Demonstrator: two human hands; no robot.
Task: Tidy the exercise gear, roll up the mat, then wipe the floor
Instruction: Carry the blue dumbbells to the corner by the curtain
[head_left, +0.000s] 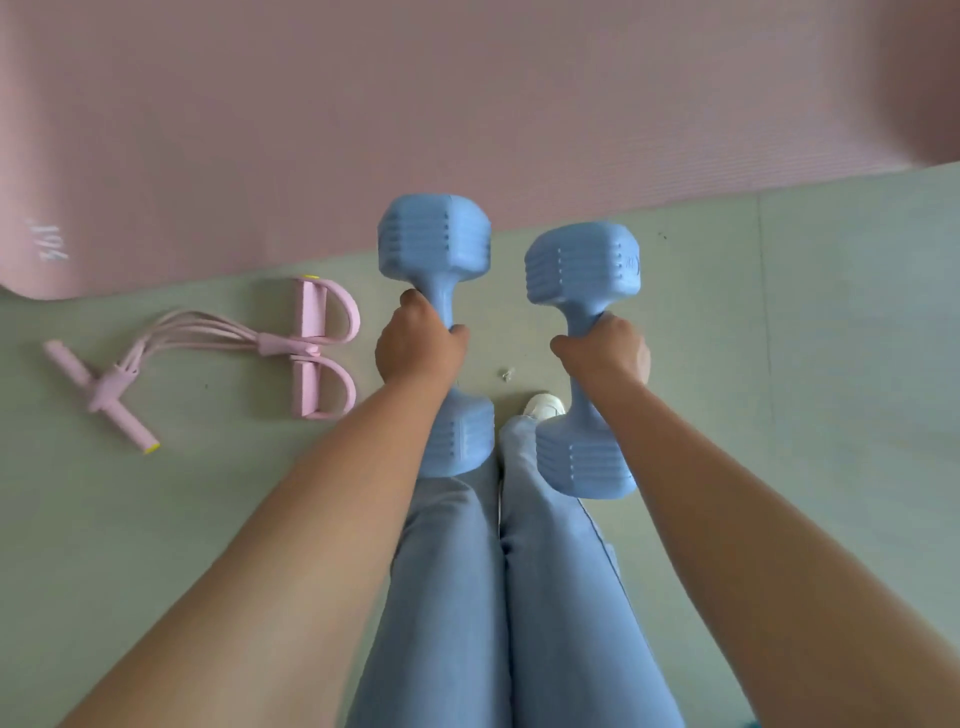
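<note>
- Bare forearms reach down from the near edge, over two legs in light blue jeans (467, 597), with a white shoe tip (545, 404) showing between the weights.
- Spread flat across the top of the view lies the wide pink ribbed foam exercise mat (363, 119); its near edge runs across the pale green floor (805, 338), and a rounded corner with white print sits at far left.
- Left hand (418, 351) is curled tightly round the handle of a light blue plastic dumbbell with ridged hexagonal heads (435, 239), held upright, its upper head overlapping the mat's edge in the picture.
- Right hand (605, 356) grips the handle of a matching second light blue dumbbell (582, 265) the same way, just beside the first and apart from it.
- Left of the hands, on the floor near the mat, lies a pink pedal resistance puller with foam bar, rubber cords and two foot loops (306, 345).
- Between the dumbbells a small scrap of debris (506, 373) rests on the floor.
</note>
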